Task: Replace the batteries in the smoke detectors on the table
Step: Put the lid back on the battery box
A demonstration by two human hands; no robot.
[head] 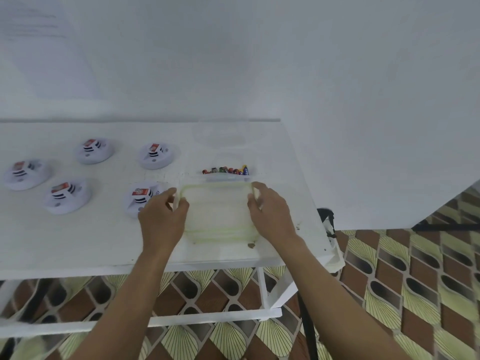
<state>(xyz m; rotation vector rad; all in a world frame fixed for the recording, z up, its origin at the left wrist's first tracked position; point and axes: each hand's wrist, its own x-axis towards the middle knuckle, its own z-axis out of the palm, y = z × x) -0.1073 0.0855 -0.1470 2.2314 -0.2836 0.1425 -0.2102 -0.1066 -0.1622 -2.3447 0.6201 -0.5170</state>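
Note:
Several round white smoke detectors lie on the white table, each with a red-labelled battery showing; the nearest detector sits just left of my left hand. A clear plastic container with a pale green rim stands near the table's front edge. My left hand grips its left side and my right hand grips its right side. Behind it, a clear tub holds several coloured batteries.
Another clear container stands at the back of the table by the white wall. The table's right edge is close to my right hand. A black object hangs beside that edge. Patterned floor lies below.

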